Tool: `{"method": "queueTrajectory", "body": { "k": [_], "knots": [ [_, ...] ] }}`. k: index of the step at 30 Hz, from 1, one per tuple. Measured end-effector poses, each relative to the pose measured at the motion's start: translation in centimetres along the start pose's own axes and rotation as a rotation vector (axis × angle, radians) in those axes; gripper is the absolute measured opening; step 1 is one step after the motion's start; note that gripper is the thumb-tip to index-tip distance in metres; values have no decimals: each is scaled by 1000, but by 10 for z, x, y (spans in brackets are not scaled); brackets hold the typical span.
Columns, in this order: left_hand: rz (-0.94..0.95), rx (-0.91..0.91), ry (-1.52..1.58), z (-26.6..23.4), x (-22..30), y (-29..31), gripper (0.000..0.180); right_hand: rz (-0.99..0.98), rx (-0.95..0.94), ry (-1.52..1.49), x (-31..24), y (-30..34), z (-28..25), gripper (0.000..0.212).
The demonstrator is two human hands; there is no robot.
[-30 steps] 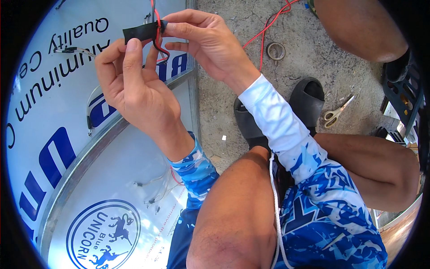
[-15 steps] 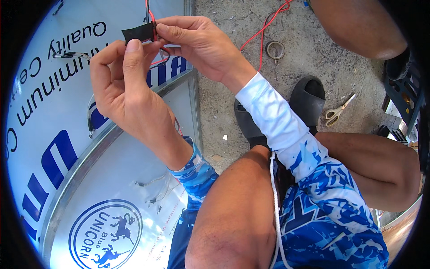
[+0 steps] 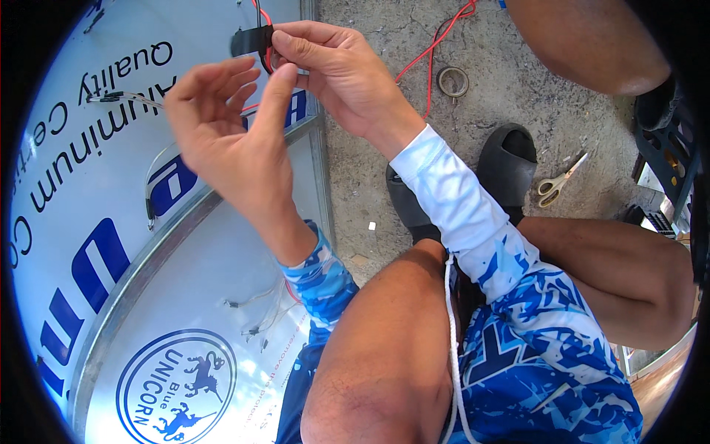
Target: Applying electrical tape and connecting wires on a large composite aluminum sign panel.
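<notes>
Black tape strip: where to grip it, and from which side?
I'd pinch the outer end of the black tape strip, left hand coming from the left. That end juts out left of the red and black wires, while the right hand pinches beside them.

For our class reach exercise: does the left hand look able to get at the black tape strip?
Probably yes: the left hand looks open and empty, and the black tape strip juts free nearby, its right end pinched by the right hand.
</notes>
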State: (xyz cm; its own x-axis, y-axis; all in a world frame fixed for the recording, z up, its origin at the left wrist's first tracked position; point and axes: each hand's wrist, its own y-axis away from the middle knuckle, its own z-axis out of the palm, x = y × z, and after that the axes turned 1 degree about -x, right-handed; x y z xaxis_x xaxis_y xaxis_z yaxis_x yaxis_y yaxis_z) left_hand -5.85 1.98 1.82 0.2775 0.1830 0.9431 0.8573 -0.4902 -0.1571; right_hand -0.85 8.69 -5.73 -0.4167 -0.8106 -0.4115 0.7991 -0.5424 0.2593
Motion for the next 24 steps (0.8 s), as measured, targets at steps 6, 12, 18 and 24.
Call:
{"method": "queueTrajectory", "body": {
  "k": [6, 12, 18, 24],
  "knots": [
    [-121, -9, 30, -5, -13, 2, 26, 11, -10, -42, 3, 0, -4, 21],
    [-186, -30, 87, -1, -20, -2, 21, -2, -28, -63, 4, -2, -8, 21],
    [-113, 37, 148, -3, -30, -2, 21, 45, -137, -23, 1, -4, -13, 23],
    [-169, 5, 76, -1, -30, 0, 6, 45, -84, -5, 5, -4, -14, 24]
  ]
}}
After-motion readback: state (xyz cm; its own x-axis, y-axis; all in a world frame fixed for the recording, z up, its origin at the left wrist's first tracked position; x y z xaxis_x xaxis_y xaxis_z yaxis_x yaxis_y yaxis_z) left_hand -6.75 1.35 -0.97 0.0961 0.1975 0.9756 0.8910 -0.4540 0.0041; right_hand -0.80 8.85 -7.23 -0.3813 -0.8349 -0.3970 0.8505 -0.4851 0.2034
